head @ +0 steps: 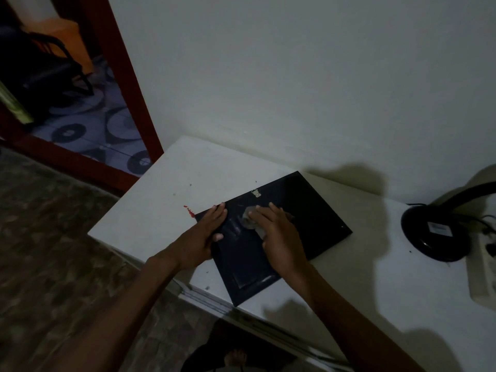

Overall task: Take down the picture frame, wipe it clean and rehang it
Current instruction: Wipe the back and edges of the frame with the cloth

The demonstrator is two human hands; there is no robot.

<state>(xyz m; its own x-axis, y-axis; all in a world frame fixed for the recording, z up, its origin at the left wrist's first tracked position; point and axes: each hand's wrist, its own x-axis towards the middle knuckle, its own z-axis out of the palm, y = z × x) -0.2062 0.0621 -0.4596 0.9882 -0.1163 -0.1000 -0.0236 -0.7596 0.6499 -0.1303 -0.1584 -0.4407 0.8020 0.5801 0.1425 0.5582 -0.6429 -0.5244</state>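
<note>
On the white table (166, 200), against the wall, I see the picture frame (308, 218) lying flat with its dark back facing up, a small metal hanger (256, 193) at its far edge. My left hand (204, 234) rests on the frame's left edge, fingers straight along it and thumb laid on the back panel. My right hand (279, 234) presses a grey cloth (251, 220) flat onto the back panel, fingers extended over it. A small red mark (190, 212) sits on the table just left of the frame. To the right stands a black lamp base (434, 232), with a white power strip (483, 269) beside it.
</note>
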